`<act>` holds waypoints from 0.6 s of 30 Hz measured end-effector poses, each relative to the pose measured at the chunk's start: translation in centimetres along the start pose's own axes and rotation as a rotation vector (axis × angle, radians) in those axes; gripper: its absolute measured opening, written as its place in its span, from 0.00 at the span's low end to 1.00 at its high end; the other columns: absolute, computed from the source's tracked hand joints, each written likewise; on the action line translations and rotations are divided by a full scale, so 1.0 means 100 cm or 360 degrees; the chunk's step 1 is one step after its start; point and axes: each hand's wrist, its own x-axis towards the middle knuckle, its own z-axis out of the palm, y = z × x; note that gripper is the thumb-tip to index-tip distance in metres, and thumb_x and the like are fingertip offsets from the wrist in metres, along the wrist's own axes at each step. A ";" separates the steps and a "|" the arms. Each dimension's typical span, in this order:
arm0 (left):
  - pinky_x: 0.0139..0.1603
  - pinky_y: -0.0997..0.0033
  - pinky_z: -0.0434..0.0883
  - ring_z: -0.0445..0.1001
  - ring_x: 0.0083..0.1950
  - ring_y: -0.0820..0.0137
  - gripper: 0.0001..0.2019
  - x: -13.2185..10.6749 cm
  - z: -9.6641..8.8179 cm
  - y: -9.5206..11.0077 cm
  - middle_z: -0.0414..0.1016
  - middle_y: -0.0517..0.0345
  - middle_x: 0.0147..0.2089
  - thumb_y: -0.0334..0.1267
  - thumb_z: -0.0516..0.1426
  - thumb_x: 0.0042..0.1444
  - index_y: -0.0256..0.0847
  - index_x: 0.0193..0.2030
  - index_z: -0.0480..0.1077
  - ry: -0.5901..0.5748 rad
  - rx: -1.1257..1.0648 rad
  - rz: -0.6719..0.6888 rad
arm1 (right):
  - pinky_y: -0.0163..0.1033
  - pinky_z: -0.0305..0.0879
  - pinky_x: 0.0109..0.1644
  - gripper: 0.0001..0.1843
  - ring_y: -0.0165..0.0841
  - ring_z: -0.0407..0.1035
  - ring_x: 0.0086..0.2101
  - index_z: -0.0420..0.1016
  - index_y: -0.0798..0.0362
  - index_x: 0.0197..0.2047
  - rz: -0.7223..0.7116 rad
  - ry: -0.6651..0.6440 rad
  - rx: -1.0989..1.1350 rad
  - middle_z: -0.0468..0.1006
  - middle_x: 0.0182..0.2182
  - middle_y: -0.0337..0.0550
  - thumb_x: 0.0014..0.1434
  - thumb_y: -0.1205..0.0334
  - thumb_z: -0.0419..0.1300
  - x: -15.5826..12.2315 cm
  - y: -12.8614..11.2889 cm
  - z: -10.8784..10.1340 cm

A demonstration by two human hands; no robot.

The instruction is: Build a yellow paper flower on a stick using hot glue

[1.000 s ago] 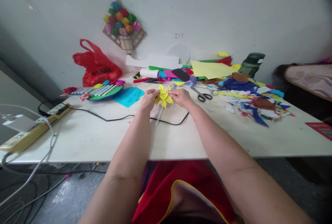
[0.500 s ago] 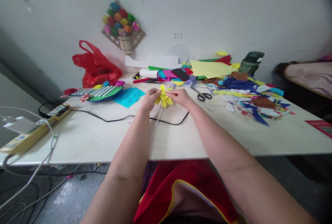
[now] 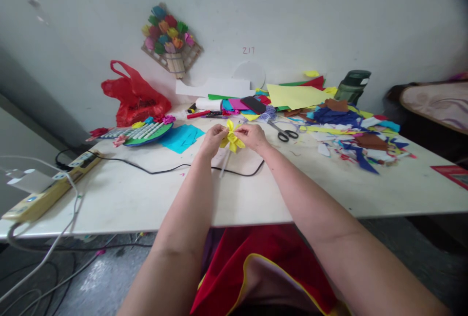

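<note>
A yellow paper flower (image 3: 231,138) on a thin pale stick (image 3: 224,164) sits between both my hands above the white table (image 3: 146,194). My left hand (image 3: 212,140) pinches the flower's left side, fingers closed. My right hand (image 3: 252,136) pinches its right side, fingers closed on the petals. The stick slants down toward me over a black cable (image 3: 164,167).
Black scissors (image 3: 284,133), a dark phone (image 3: 255,105), coloured paper sheets and scraps (image 3: 347,130) fill the far right. A cyan sheet (image 3: 181,137), a green craft board (image 3: 144,130), a red plastic bag (image 3: 133,96) and a power strip (image 3: 47,191) lie left.
My hands have drawn slightly closer together on the yellow flower, pressing its petals inward. The view has shifted a little.
</note>
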 end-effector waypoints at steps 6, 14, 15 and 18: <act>0.19 0.79 0.53 0.59 0.19 0.80 0.15 0.001 -0.002 -0.003 0.62 0.66 0.20 0.44 0.64 0.43 0.38 0.27 0.63 -0.0007 0.0068 0.0045 | 0.38 0.66 0.39 0.08 0.34 0.73 0.34 0.81 0.50 0.34 0.0028 -0.0028 -0.0096 0.82 0.35 0.40 0.52 0.61 0.61 0.001 -0.004 -0.002; 0.18 0.79 0.52 0.58 0.18 0.80 0.16 0.001 0.000 -0.001 0.60 0.67 0.18 0.44 0.65 0.43 0.39 0.25 0.62 0.0013 0.0037 -0.0021 | 0.37 0.66 0.41 0.10 0.34 0.73 0.37 0.82 0.51 0.35 0.0023 -0.0081 -0.0244 0.81 0.36 0.41 0.52 0.63 0.60 0.001 -0.011 -0.003; 0.18 0.79 0.53 0.58 0.18 0.80 0.16 0.000 0.000 -0.001 0.60 0.67 0.18 0.44 0.65 0.43 0.39 0.25 0.62 0.0004 0.0030 -0.0028 | 0.37 0.65 0.41 0.10 0.34 0.73 0.37 0.81 0.50 0.35 0.0027 -0.0073 -0.0263 0.81 0.36 0.41 0.52 0.63 0.59 0.001 -0.012 -0.003; 0.18 0.79 0.53 0.58 0.18 0.80 0.16 0.000 -0.001 -0.001 0.60 0.67 0.18 0.43 0.65 0.44 0.38 0.25 0.62 -0.0030 0.0017 -0.0029 | 0.37 0.65 0.40 0.09 0.34 0.72 0.37 0.81 0.50 0.34 0.0058 -0.0059 -0.0298 0.81 0.35 0.40 0.51 0.62 0.59 0.000 -0.014 -0.003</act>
